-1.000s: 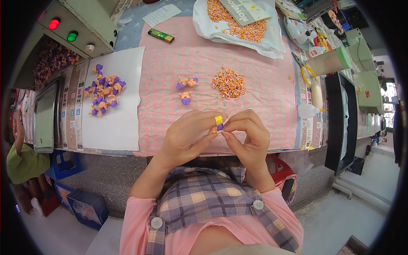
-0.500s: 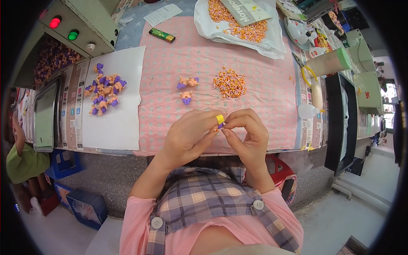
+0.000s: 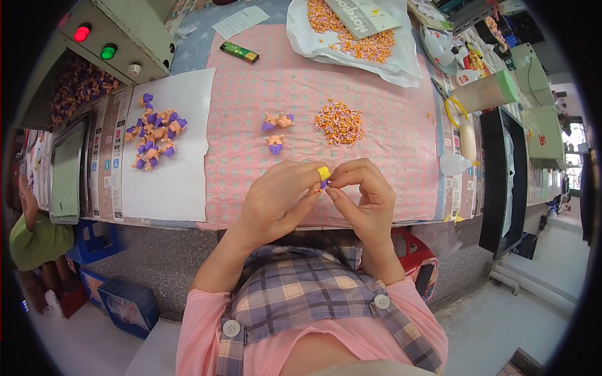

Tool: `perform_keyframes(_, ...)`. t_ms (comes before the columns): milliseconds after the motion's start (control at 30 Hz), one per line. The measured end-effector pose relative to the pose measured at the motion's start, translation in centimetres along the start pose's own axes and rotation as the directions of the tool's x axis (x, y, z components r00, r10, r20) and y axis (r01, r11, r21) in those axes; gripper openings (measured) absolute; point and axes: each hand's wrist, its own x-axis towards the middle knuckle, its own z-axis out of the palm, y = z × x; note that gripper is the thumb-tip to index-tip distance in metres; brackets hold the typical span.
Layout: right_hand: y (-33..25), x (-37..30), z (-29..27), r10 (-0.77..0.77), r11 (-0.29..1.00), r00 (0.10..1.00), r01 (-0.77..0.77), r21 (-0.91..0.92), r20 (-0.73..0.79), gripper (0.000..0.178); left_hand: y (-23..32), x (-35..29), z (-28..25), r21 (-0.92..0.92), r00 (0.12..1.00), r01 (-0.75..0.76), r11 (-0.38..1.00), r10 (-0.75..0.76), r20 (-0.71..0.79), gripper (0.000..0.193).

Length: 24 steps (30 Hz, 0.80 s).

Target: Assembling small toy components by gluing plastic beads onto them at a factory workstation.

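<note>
Above the near edge of the pink cloth, my left hand pinches a small doll figure, of which only a bit of purple shows. Yellow tape wraps one fingertip of that hand. The thumb and fingertips of my right hand are pressed together against the same figure; whether they also hold a tiny piece is hidden. Beyond my hands lie a few purple-and-peach doll figures, next to a heap of tiny orange, white and pink pieces.
More dolls lie on a white sheet at left, beside a machine with red and green buttons. A lighter and a white bag of tiny pieces are farther back. Bottles and a black tray stand right.
My hands stay together at the same spot. The fingertips have shifted very slightly around the small figure; everything else lies as before.
</note>
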Motion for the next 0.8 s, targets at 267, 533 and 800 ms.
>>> perform_keyframes(267, 0.1, -0.1, -0.3, 0.001, 0.999, 1.000, -0.002, 0.050, 0.024, 0.013, 0.2, 0.0, 0.0, -0.033, 1.000, 0.000, 0.999, 0.000, -0.001, 0.032)
perform_keyframes(533, -0.2, 0.1, -0.5, -0.017, 0.997, 0.999, 0.013, 0.074, 0.046, 0.012, 0.0, -0.2, 0.1, -0.095, 1.000, 0.025, 0.995, -0.025, 0.001, 0.032)
perform_keyframes(800, 1.0, 0.1, -3.9, -0.114, 0.989, 0.924, 0.070, -0.132, -0.366, 0.004, -2.2, -0.6, -3.4, 0.247, 0.999, 0.040, 0.968, -0.041, -0.002, 0.024)
